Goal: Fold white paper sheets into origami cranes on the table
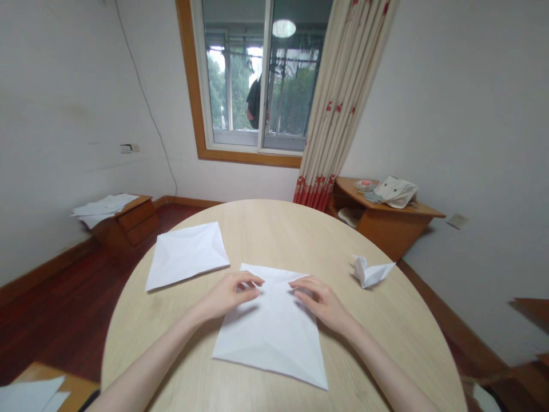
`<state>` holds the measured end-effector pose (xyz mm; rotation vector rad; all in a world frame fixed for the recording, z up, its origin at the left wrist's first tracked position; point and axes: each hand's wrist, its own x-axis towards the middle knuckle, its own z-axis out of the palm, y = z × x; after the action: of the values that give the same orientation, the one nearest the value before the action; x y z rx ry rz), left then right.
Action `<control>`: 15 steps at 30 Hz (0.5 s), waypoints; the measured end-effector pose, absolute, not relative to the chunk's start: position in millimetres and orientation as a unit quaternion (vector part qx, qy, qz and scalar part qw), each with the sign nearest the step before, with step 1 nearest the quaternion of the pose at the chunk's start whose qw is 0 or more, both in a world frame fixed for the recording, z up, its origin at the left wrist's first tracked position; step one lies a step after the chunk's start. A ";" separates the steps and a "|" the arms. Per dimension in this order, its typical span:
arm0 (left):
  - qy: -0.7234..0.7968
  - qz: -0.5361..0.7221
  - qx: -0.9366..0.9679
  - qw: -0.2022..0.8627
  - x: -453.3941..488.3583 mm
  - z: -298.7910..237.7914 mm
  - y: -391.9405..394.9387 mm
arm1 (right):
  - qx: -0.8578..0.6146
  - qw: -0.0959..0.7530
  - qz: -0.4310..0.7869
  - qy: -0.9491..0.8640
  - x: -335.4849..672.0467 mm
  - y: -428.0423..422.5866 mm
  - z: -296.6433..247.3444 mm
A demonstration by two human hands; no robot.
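A white sheet of paper (270,340) with faint creases lies flat on the round wooden table (295,229) in front of me. Over its upper left part hovers my left hand (231,293), fingers curved and parted from the thumb, holding nothing. My right hand (322,298) mirrors it above the upper right part, also empty with thumb and fingers apart. Shadows fall on the sheet beneath both hands. Farther left lies a square stack of creased white paper (189,254). On the table's right side stands a folded paper bird (371,273).
Behind the table at right, a corner desk (386,223) carries a white bag (395,190) and small items. A low wooden cabinet (137,220) with papers on top stands at far left. More paper (32,395) rests at the lower left. A curtain (338,109) hangs beside the window.
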<state>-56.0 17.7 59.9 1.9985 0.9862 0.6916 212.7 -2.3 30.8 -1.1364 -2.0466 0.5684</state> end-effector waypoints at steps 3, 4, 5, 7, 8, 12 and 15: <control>0.395 0.261 0.806 0.357 -51.8 50.6 18.2 | -0.434 0.317 0.173 -0.825 213.2 0.2 20.9; 0.391 0.256 0.814 0.345 -50.3 47.6 17.8 | -0.432 0.302 0.153 -0.836 213.2 0.8 18.6; 0.386 0.250 0.823 0.333 -48.8 45.1 17.0 | -0.428 0.285 0.132 -0.847 213.0 1.3 16.8; 0.378 0.236 0.839 0.312 -46.2 41.4 14.6 | -0.420 0.247 0.096 -0.868 212.0 1.5 15.3; 0.376 0.229 0.846 0.301 -45.1 40.3 13.2 | -0.418 0.225 0.083 -0.876 211.2 1.3 15.5; 0.373 0.206 0.868 0.254 -41.5 38.3 7.7 | -0.415 0.134 0.070 -0.897 207.5 -1.0 19.1; 0.375 0.191 0.880 0.219 -39.0 36.6 3.9 | -0.409 0.105 0.087 -0.902 205.9 -2.9 20.9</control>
<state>-39.0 3.9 36.6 2.4354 1.0387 0.5291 205.9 -2.9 20.9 -1.2045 -2.6591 0.2550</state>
